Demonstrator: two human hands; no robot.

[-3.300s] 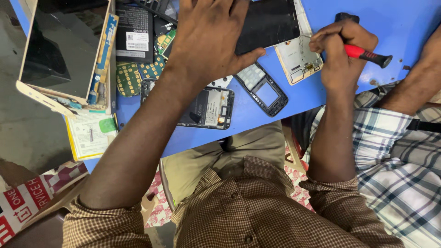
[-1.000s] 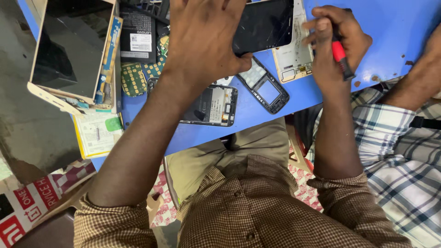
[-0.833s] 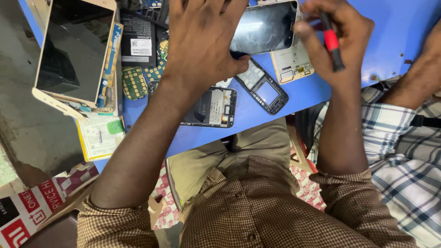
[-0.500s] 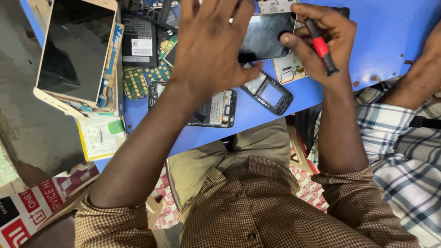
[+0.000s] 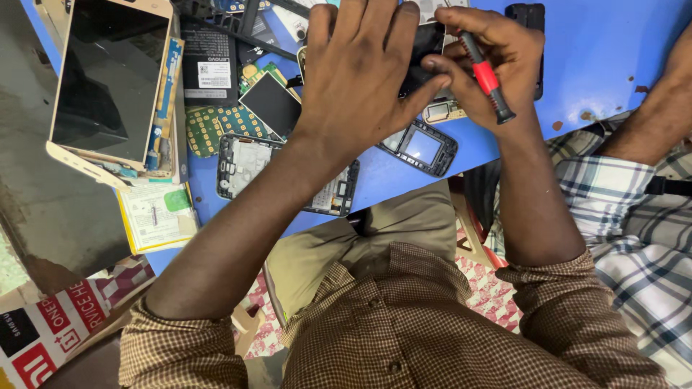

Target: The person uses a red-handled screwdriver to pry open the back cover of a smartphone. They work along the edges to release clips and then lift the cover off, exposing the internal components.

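My left hand (image 5: 364,75) lies spread over a black phone (image 5: 424,54) on the blue table (image 5: 598,50), gripping it from above; most of the phone is hidden under the palm. My right hand (image 5: 497,61) holds a small screwdriver with a red and black handle (image 5: 486,75), tip pointed up towards the phone's right edge. Both hands touch at the thumb. Just below them lies a small dark phone body with a lit blue screen (image 5: 422,148).
A stripped phone frame (image 5: 249,162), green keypad boards (image 5: 209,126), a black battery (image 5: 209,68) and a gold-edged display panel (image 5: 112,79) crowd the table's left. A paper sheet (image 5: 155,216) sits at the front edge. Another person's arm and checked sleeve (image 5: 634,180) are at the right.
The view has shifted closer over the table. My left hand has settled flatter on the black phone. My right hand moved left with the screwdriver, up against the phone.
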